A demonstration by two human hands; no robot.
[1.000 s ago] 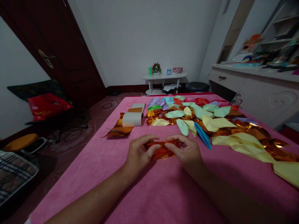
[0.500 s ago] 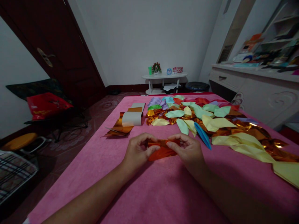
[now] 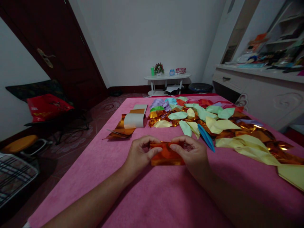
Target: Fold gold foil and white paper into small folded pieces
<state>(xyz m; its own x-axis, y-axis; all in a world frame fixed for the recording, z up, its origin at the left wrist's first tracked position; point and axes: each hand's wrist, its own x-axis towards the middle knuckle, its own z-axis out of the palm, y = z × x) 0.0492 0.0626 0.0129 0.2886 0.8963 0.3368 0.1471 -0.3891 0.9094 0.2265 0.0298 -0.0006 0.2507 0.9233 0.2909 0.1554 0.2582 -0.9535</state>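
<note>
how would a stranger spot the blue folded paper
Find the pink tablecloth, then the right hand holding orange foil. Just beyond that hand lies the blue folded paper, deep blue, unlike the pale yellow paper and pale green paper nearby.

A red bag [image 3: 48, 107] rests on a dark chair [image 3: 29, 89] near the door [image 3: 68, 60].

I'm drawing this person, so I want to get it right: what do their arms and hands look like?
The left hand and right hand are bare: no gloves, and I see no rings. The left forearm shows no sleeve, watch or bracelet. The right forearm looks bare too, but shadow hides small details.
</note>
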